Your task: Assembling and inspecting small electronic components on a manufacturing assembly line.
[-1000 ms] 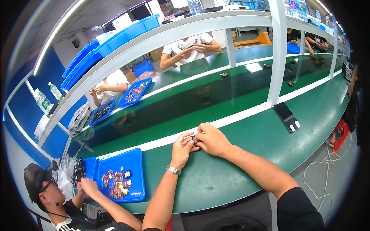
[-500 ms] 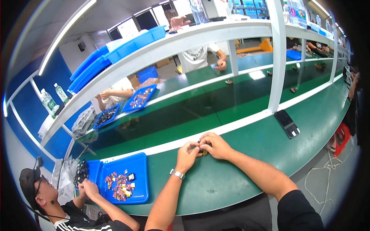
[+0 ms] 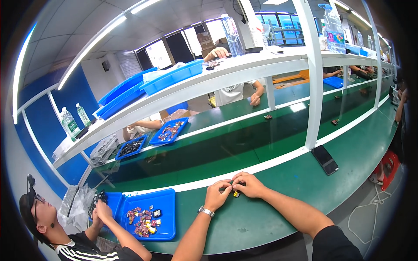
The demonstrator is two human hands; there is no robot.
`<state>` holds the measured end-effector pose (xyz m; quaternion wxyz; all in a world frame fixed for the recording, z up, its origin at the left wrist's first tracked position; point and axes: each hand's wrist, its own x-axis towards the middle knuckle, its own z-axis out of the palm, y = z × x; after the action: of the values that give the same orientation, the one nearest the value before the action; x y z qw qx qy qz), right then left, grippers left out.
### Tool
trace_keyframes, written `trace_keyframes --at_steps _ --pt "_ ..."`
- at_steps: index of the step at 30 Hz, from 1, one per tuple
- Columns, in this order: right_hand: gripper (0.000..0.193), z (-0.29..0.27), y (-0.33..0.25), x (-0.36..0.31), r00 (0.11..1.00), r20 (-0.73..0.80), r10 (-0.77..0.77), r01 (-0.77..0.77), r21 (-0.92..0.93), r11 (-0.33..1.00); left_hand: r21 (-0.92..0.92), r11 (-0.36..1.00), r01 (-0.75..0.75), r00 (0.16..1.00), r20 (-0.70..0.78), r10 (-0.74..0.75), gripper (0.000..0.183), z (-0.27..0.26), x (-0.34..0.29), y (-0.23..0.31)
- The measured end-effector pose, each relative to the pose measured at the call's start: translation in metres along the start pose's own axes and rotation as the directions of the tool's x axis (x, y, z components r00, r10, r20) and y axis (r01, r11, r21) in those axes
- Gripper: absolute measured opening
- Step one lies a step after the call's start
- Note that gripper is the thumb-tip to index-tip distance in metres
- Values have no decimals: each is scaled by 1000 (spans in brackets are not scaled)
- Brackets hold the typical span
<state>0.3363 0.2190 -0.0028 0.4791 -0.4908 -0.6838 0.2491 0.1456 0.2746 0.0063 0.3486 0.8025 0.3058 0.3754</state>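
My left hand [image 3: 217, 195], with a silver watch on its wrist, pinches with its fingertips over the green bench. Against it my right hand [image 3: 250, 184] is closed too, its thumb and fingers meeting the left ones. Between them is a small dark and yellow part [image 3: 236, 194], mostly covered by the fingers; its yellow end shows below them. To the left, a blue tray [image 3: 171, 213] holds many small red, yellow and white electronic parts [image 3: 146, 224].
A dark phone [image 3: 325, 160] lies on the bench to the right. A white post [image 3: 314, 87] and rail stand beyond my hands, before the green conveyor belt [image 3: 209, 163]. At left, a co-worker's hands [image 3: 102, 213] handle black cables. More blue trays [image 3: 170, 132] lie across the belt.
The view has tilted upward, so the bench sits lower in the picture. My hands stay together on the small part, with more of its yellow end showing. Across the shelf, another person's hand has shifted.
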Motion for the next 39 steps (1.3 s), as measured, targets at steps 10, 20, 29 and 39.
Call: trace_keyframes --at_steps 10,20,29,39 --pt "11 -2 10 4 996 84 31 -34 33 999 -28 999 35 999 32 -34 10 -7 1 1" --pt "12 -7 7 -1 973 231 -26 20 29 999 -213 914 345 897 361 -254 11 -18 -2 -17" --pt "10 -8 1 9 995 97 2 -9 76 997 -235 929 285 939 261 -221 15 -13 5 -22" --pt "10 -3 -7 2 994 102 30 -33 26 999 -143 985 98 995 43 -92 10 -4 -3 -15"
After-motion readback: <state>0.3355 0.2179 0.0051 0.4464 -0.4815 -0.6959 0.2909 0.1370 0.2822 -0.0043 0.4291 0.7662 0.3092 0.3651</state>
